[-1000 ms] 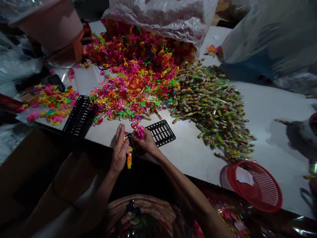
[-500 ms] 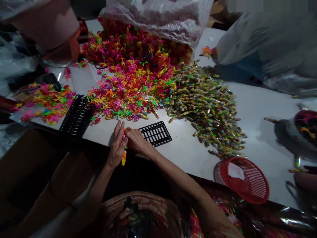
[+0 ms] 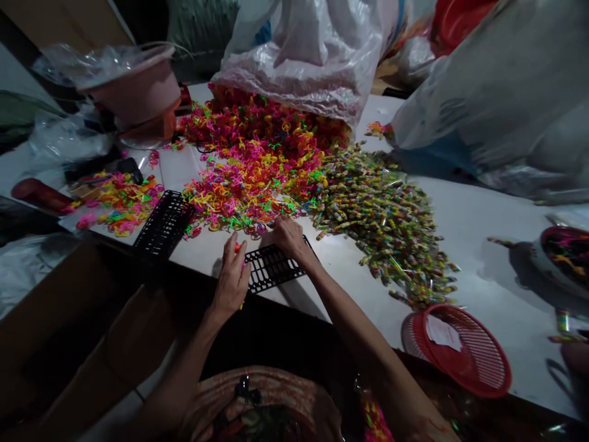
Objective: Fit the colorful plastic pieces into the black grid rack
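Coloured plastic pieces (image 3: 251, 169) are seen from the head view in a broad heap on the far side of the white bench (image 3: 473, 193), in pink, yellow, orange and green. A few more are held by the left hand (image 3: 230, 281): spots of orange, pink and yellow are shown between and below its fingers, so its grip is narrow, closed around them. That hand is placed at the left end of a black grid tray (image 3: 263, 269), which is laid at the near edge of the bench.

The far side of the same tray is partly covered by the right hand (image 3: 289, 236), whose fingers are bent downward near the front of the heap. Whether anything is held in that grip cannot be told, as the fingertips are hidden.

To the left, a second black tray (image 3: 162, 227) is set between the heap and a smaller pile of pieces (image 3: 120, 205). To the right, the heap is met by a mound of thin patterned tubes (image 3: 386, 212). A red basket (image 3: 490, 362) is tilted at the near edge, with a white slip (image 3: 443, 333) inside. Behind the heap, its back is overhung by a clear plastic bag (image 3: 317, 77).
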Demonstrator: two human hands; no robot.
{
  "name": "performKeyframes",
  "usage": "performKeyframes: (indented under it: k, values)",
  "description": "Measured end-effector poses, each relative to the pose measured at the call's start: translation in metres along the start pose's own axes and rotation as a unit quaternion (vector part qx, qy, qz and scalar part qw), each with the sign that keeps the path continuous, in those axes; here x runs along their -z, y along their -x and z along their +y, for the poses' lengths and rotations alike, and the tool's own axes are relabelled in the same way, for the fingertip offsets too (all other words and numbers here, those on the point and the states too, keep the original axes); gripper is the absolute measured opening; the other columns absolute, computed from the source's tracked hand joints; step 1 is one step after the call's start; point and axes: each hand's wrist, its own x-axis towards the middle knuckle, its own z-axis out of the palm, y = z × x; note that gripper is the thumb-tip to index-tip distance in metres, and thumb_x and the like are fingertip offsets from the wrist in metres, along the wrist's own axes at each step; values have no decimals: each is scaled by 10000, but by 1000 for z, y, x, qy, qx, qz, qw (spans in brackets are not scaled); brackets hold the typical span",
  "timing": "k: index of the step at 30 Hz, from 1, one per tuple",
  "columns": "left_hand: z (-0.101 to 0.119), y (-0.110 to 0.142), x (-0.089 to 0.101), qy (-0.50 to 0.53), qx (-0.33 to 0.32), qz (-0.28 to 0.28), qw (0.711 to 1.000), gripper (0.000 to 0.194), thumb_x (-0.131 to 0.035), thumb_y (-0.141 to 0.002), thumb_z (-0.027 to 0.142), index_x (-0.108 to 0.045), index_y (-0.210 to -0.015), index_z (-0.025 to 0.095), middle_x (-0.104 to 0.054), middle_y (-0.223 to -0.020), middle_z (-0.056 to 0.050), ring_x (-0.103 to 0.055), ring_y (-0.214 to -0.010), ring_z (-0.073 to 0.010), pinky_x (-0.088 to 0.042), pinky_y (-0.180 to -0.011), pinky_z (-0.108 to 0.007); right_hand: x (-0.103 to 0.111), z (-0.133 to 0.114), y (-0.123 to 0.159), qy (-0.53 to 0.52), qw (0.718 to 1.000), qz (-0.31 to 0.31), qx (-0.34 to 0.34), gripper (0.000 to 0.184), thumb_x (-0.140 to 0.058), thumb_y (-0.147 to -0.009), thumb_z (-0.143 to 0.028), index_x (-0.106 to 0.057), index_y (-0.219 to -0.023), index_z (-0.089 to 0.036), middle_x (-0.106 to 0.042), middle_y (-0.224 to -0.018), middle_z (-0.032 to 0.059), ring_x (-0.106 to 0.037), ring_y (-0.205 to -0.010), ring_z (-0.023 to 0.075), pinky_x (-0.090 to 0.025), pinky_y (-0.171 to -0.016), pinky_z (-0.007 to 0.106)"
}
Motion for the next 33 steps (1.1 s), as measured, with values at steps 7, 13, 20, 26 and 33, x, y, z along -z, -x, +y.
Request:
performKeyframes:
  k: [7, 13, 20, 26, 33]
  values:
    - [2, 1, 4, 31, 19, -10, 999, 447, -395, -951, 279, -454, -1394, 263, -246, -1578, -82, -196, -1466, -222, -193, -1189, -464, -27, 6, 57, -486, 873, -20, -24, 251, -692, -637, -373, -611, -773, -178, -560, -652, -33, -513, -618, 133, -410, -592, 258]
    - [4, -1, 5, 38, 31, -11, 999, 440, -362, -974, 370, -457, -1393, 273, -225, -1588, -68, -197, -1466, -225, -239, -1175, -446, -37, -4, 82, -474, 880, -30, -25, 247, -683, -632, -321, -464, -652, -209, -448, -610, -66, -394, -569, 104, -334, -543, 237]
    - [3, -6, 10, 13, 11, -18, 1000, 450, -342, -979, 415, -457, -1391, 274, -234, -1588, -68, -197, -1466, -227, -215, -1181, -460, -51, -20, 90, -448, 891, -71, 23, 103, -624, -719, -238, -537, -687, -193, -532, -690, -23, -478, -633, 124, -382, -598, 237]
    - [4, -4, 8, 7, 8, -16, 1000, 444, -335, -984, 404, -425, -1407, 303, -224, -1590, -54, -205, -1463, -222, -229, -1177, -468, -51, -30, 95, -263, 958, -68, 96, 43, -554, -790, -185, -546, -748, -178, -582, -765, 21, -508, -690, 141, -379, -640, 243]
    - [4, -8, 5, -49, -39, -32, 998, 575, -532, -898, 360, -367, -1435, 237, -231, -1574, -126, -188, -1465, -272, -256, -1162, -503, -49, -52, 108, -88, 984, -129, 91, 230, -485, -811, -89, -657, -951, -148, -671, -898, 121, -578, -644, 189, -398, -572, 293]
